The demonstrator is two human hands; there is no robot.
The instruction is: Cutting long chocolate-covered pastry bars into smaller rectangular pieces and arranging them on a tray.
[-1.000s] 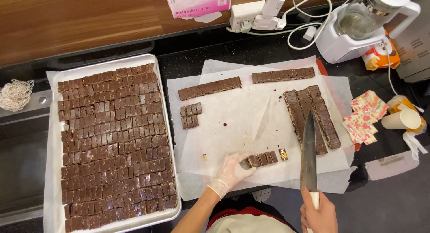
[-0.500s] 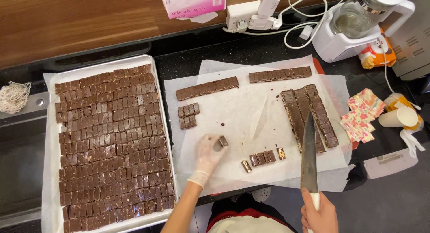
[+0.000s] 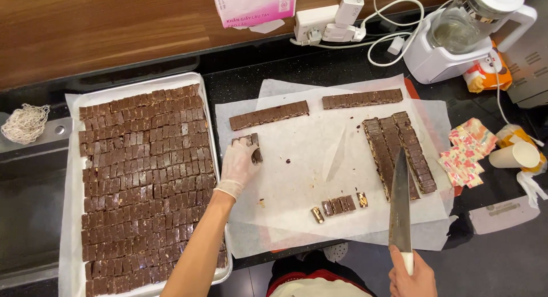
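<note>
My left hand (image 3: 240, 164), in a thin white glove, rests on a small cluster of cut chocolate pieces (image 3: 253, 141) at the left side of the white parchment sheet (image 3: 319, 160). My right hand (image 3: 412, 277) grips the handle of a large kitchen knife (image 3: 399, 208), blade pointing away over the sheet's lower right. A short row of cut pieces (image 3: 339, 207) lies near the sheet's front edge. Two long chocolate strips (image 3: 269, 115) (image 3: 362, 98) lie at the back, and several uncut strips (image 3: 399, 151) sit at the right.
A metal tray (image 3: 212, 111) packed with several rows of cut chocolate squares stands at the left. A white blender (image 3: 462, 34), power strip with cords (image 3: 331, 23), a paper cup (image 3: 516, 155), patterned wrappers (image 3: 465, 151) and a net bag (image 3: 24, 124) surround the work area on the black counter.
My left hand picked up pieces from the short row near the front edge and carried them up and left to the small cluster. The knife hand stayed in place.
</note>
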